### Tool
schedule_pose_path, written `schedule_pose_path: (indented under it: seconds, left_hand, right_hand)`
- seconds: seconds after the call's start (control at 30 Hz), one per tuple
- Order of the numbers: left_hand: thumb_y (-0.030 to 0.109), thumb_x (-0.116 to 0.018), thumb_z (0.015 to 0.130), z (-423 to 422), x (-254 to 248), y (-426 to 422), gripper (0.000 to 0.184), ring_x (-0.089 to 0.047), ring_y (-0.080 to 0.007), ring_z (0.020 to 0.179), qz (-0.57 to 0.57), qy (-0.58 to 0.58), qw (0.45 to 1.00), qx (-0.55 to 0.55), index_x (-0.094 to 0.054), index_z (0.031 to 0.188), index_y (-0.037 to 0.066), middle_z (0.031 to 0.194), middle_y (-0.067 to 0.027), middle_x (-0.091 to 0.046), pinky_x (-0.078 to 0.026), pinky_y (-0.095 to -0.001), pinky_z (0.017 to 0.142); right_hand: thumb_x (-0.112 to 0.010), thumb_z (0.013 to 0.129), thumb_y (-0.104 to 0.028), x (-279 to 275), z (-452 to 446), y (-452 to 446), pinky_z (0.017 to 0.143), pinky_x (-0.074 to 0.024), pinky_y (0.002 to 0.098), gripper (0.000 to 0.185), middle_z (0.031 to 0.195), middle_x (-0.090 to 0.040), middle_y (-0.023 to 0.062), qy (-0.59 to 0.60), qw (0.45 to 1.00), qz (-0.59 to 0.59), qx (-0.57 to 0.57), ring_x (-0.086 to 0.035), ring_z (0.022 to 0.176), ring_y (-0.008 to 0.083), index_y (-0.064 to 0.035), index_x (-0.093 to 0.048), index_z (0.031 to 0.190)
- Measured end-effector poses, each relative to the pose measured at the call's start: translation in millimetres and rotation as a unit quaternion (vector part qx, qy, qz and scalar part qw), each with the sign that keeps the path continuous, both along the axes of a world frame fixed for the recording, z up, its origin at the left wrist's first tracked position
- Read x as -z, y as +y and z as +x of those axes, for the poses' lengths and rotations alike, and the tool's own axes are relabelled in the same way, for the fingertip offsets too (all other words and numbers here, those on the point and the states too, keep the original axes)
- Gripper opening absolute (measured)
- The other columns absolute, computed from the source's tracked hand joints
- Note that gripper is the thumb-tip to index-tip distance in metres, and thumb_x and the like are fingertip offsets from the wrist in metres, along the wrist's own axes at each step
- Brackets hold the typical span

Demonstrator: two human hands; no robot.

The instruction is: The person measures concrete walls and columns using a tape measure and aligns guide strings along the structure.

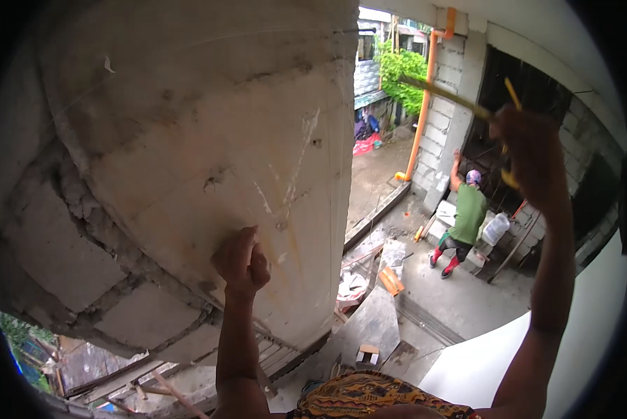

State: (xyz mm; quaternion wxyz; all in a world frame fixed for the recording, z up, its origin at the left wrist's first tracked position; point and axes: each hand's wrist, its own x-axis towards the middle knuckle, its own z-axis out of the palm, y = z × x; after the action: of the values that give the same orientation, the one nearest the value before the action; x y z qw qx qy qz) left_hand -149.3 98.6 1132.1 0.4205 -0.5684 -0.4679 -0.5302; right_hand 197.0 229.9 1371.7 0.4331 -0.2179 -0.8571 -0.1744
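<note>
My left hand is closed, fingers curled in front of the plastered column. What it may hold is hidden, and I cannot tell whether it touches the plaster. Raised at the right, my right hand is dark and closed around a tape measure. The tape measure's yellowish blade sticks out to the left, away from the column. A thin yellow stick-like piece shows above the fingers, with a yellow part below them. Thin pale lines run along the column's face and right edge.
Below, a co-worker in a green shirt leans by a block wall. An orange pipe runs down it. Boards, rubble and a small box lie on the lower floor. A white surface fills the lower right.
</note>
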Motion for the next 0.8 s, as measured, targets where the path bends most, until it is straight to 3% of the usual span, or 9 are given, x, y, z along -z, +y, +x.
schedule_pose_path:
  seconds: [0.1,0.2,0.27,0.3,0.33,0.43,0.8]
  left_hand:
    - [0.005,-0.047,0.075,-7,6,5,0.028,-0.058,-0.0266,0.057,-0.026,0.049,0.997,-0.046,-0.062,0.099,0.003,0.073,-0.008,-0.061,-0.046,-0.0353,0.05]
    - [0.011,-0.051,0.079,-6,12,6,0.019,-0.057,-0.0256,0.057,0.009,0.052,0.997,-0.05,-0.062,0.092,0.002,0.071,-0.0094,-0.06,-0.046,-0.0356,0.052]
    - [0.01,-0.056,0.069,-6,11,5,0.036,-0.054,-0.0248,0.054,-0.03,0.039,0.999,-0.021,-0.054,0.104,0.003,0.066,-0.0059,-0.056,-0.042,-0.0372,0.049]
    - [0.01,-0.058,0.066,-8,10,4,0.044,-0.051,-0.0236,0.05,-0.048,0.043,0.998,-0.001,-0.05,0.108,0.004,0.062,-0.0045,-0.053,-0.039,-0.0381,0.046]
    - [0.01,-0.058,0.066,-11,13,3,0.044,-0.051,-0.0236,0.05,-0.046,0.04,0.998,0.012,-0.05,0.108,0.004,0.062,-0.0045,-0.053,-0.039,-0.0381,0.046]
    - [0.007,-0.059,0.065,-10,15,2,0.047,-0.049,-0.0222,0.047,-0.05,0.017,0.995,0.085,-0.048,0.111,0.004,0.06,-0.0045,-0.052,-0.036,-0.0374,0.042]
    - [0.01,-0.062,0.069,-19,20,-13,0.042,-0.052,-0.0202,0.054,-0.093,-0.008,0.977,0.192,-0.053,0.11,0.005,0.073,-0.006,-0.056,-0.04,-0.0364,0.05]
  right_hand:
    - [-0.05,0.087,-0.012,-45,-31,-12,0.055,-0.0422,0.0366,0.017,0.058,-0.05,0.0128,-0.074,0.989,0.09,0.088,-0.053,0.053,0.0256,-0.0027,-0.058,0.074]
    - [-0.05,0.088,-0.013,-59,-61,-24,0.058,-0.0423,0.0366,0.018,0.055,-0.048,0.0133,-0.053,0.982,0.116,0.143,-0.051,0.052,0.0263,-0.0026,-0.058,0.075]
    - [-0.052,0.084,-0.007,-65,-76,-33,0.059,-0.044,0.0359,0.011,0.061,-0.052,0.0119,-0.082,0.966,0.146,0.197,-0.053,0.055,0.0237,-0.0037,-0.062,0.081]
    - [-0.054,0.081,-0.005,-67,-83,-37,0.059,-0.0454,0.0356,0.011,0.066,-0.055,0.0103,-0.132,0.943,0.219,0.214,-0.056,0.059,0.0231,-0.0044,-0.064,0.086]
    - [-0.055,0.078,-0.003,-68,-90,-41,0.059,-0.0467,0.0354,0.016,0.072,-0.058,0.0088,-0.181,0.912,0.29,0.229,-0.058,0.062,0.0225,-0.0052,-0.065,0.091]
    - [-0.056,0.074,-0.001,-67,-106,-53,0.061,-0.0486,0.0355,0.025,0.08,-0.06,0.0065,-0.228,0.876,0.324,0.275,-0.06,0.068,0.0231,-0.0061,-0.066,0.096]
    - [-0.056,0.086,-0.015,-57,-132,-33,0.063,-0.049,0.0368,0.014,0.066,-0.061,0.0104,-0.143,0.911,0.235,0.306,-0.061,0.065,0.0245,-0.0091,-0.068,0.092]
